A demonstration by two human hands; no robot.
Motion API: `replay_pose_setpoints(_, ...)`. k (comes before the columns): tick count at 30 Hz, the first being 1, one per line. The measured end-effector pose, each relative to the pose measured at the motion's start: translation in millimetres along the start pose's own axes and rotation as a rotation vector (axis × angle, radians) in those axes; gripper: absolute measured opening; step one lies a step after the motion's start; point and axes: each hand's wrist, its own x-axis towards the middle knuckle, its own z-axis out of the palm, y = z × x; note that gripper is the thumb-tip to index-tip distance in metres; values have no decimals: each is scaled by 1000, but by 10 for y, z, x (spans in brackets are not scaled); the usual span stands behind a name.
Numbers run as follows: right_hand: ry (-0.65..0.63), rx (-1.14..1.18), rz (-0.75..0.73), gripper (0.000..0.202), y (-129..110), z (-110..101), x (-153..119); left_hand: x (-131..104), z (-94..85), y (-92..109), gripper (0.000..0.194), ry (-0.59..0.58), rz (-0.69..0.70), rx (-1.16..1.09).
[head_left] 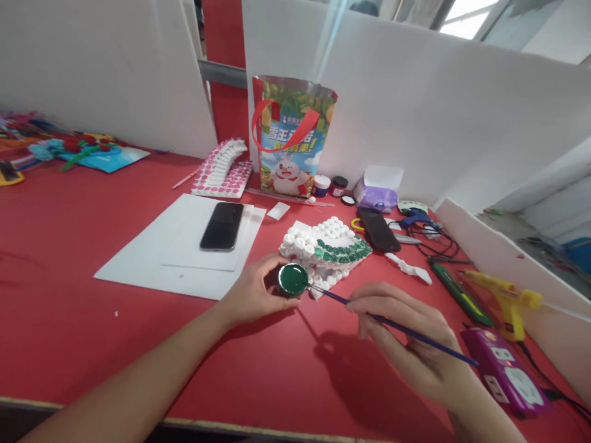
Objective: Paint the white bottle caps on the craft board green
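Observation:
My left hand (pixel 253 292) is wrapped round a small jar of green paint (pixel 292 279), its open top tilted toward me. Between the fingers of my right hand (pixel 406 338) is a thin paintbrush (pixel 415 335) with a dark blue handle. Its tip reaches the jar's rim at the paint. Just behind the jar stands a white craft piece (pixel 300 243) covered in small rolled rosettes; some rows (pixel 346 251) are painted green and the others are white. The jar and my left fingers hide part of its lower front.
White sheets (pixel 138 258) carry a black phone (pixel 222 226) at left. Behind are a pink-and-white craft piece (pixel 224 169) and a printed bag (pixel 293 141). At right lie another phone (pixel 378 230), a green cutter (pixel 462 292), a yellow glue gun (pixel 508 298) and a purple power strip (pixel 503 372) with cords.

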Motion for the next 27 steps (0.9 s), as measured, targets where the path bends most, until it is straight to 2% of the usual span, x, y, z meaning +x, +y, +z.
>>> replay_pose_setpoints(5,45,51,35,27,-27,-15,16,-2,-2,10,46,4,-2,21)
replay_pose_setpoints(12,80,101,60,26,10,88,37,0,-8,2,45,-8,4,18)
replay_pose_setpoints(18,120,118,102,21,15,38,0,-2,-12,1,45,-9,-6,22)
replay_pose_setpoints(22,233,178,186,15,43,117,-2,0,-10,-9,46,-8,17,31)
replay_pose_setpoints(24,319,239,269,12,75,209,3,4,-10,-12,46,-5,22,30)
replay_pose_setpoints(27,411,308,413,19,112,331,20,6,-11,-10,46,-2,32,20)
